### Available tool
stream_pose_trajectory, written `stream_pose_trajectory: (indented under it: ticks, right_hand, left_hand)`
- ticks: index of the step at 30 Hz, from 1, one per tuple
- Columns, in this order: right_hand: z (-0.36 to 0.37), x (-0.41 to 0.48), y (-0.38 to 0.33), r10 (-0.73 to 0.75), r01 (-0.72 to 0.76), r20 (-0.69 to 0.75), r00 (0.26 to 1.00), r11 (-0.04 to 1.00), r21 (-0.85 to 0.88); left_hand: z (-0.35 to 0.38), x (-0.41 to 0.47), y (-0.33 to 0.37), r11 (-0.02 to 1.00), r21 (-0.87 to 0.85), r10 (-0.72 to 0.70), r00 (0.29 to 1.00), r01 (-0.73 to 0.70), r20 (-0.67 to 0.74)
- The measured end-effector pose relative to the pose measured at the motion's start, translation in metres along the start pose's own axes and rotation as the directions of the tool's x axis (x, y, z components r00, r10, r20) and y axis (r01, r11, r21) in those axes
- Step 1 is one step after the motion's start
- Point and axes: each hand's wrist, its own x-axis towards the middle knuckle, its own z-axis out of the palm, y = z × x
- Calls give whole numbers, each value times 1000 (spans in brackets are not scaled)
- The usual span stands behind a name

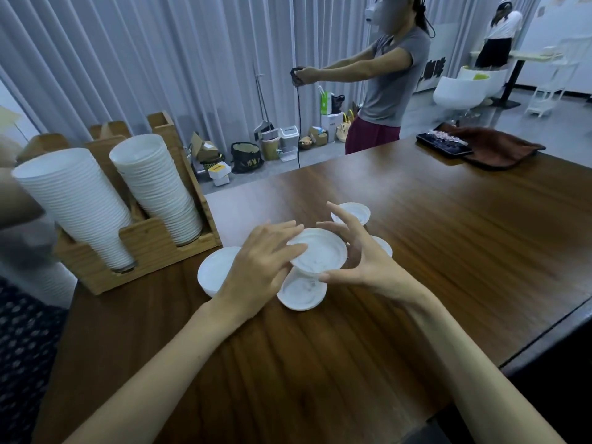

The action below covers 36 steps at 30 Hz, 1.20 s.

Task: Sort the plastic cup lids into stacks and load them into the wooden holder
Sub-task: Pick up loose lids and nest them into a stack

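At frame centre, the right hand [362, 261] curls its fingers round a raised lid [317, 254] while the left hand [259, 267] steadies the rim with nearly straight fingers, likely to stack it on the loose lids [301, 294] on the table [432, 257] beside the wooden holder [153, 248] at left.

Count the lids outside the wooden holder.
5: held lid between left hand and right hand; near lid; left lid under left wrist; far lid; right lid behind right hand. Hands may hide more.

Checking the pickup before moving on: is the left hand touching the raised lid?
Touching. The head view shows fingertips of the left hand lying on the left rim of the raised lid; the right hand curls round its right edge.
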Motion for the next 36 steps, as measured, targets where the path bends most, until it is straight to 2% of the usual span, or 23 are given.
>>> stream_pose_trajectory:
  ticks: [4,9,11,13,14,15,18,21,36]
  right_hand:
    - [5,4,1,96,-58,-88,991,932,357]
    - [12,4,1,129,-79,-79,988,884,460]
    - [16,3,0,163,-86,-191,968,929,360]
    - [21,3,3,140,-125,-437,889,990,64]
    - [22,4,6,106,-172,-522,847,982,-80]
    - [22,4,9,90,-219,-542,835,959,-178]
    - [26,4,15,154,-311,-442,884,898,-310]
    - [31,5,19,171,-334,-423,890,875,-349]
    - [38,4,26,254,-365,-388,886,898,-245]
  left_hand:
    - [-5,-9,3,997,68,30,999,-29,-16]
    - [-5,-18,8,995,92,17,997,-23,69]
    - [-6,-23,12,996,87,-31,994,22,103]
    - [-7,-28,18,993,91,-92,988,81,128]
    - [-7,-31,20,991,87,-114,983,102,142]
    - [-6,-33,23,990,79,-127,980,116,156]
    - [-2,-38,30,990,69,-135,975,124,178]
    - [3,-37,38,989,55,-147,972,139,186]
    - [18,-43,34,991,3,-129,948,134,290]
